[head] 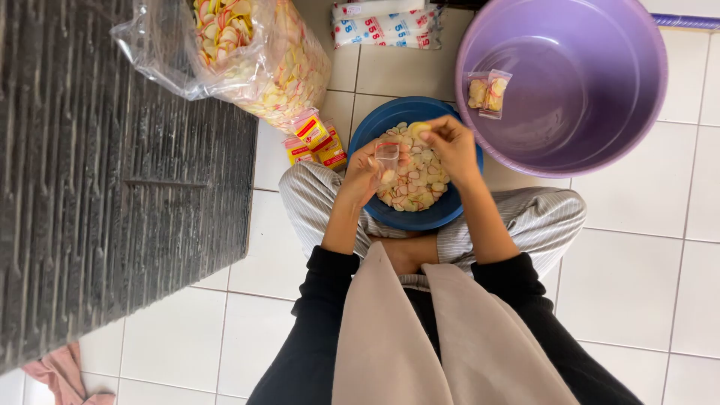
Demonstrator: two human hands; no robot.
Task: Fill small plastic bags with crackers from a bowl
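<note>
— Small clear plastic bag (387,155): which hand has it?

— The left hand (365,171). Its fingers are closed around the bag's side, holding it upright over the round blue plastic bowl (390,120).

— And the other hand?

— The right hand (452,142) is curled, fingertips pinched on a pale yellow round chip (418,129) just beside the bag's mouth.

— What fills the bowl?

— Thin pink, white and yellow raw crackers (416,180), heaped loose. The bowl rests on the person's crossed legs in grey striped trousers (540,217).

— Anything to the right?

— A large purple plastic tub (645,97) sits on the white tiled floor (637,277), touching the bowl's rim as far as I can see. Two small filled bags (487,91) lie inside it.

— To the left?

— A big clear sack of the same crackers (262,52), a few yellow-and-red packets (315,139) below it, and a dark ribbed mat (112,172). A pack of white bags with red and blue print (386,26) lies at the top edge.
</note>
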